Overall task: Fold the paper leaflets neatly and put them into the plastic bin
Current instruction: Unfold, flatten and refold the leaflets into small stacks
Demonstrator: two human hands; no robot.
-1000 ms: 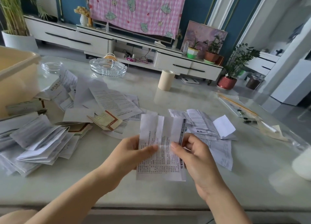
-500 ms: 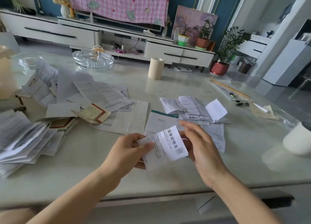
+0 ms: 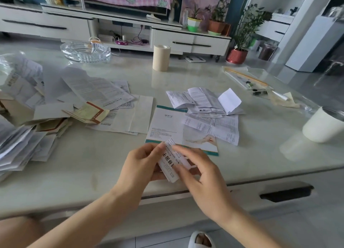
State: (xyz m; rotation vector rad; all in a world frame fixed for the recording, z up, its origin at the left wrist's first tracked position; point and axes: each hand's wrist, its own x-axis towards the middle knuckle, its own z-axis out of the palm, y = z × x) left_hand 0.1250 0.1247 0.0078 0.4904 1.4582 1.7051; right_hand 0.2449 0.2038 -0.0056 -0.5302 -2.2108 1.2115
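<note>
White printed paper leaflet (image 3: 168, 164) is being folded narrow above the near edge of the pale glossy table (image 3: 74, 173), left hand (image 3: 141, 166) and right hand (image 3: 201, 175) both pinching it; the next move is probably pressing the crease flat.

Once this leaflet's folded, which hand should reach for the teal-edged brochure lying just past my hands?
Probably the right hand: the teal-edged brochure lies just beyond its fingers, while the left hand wraps the folded leaflet and could hold it alone.
</note>
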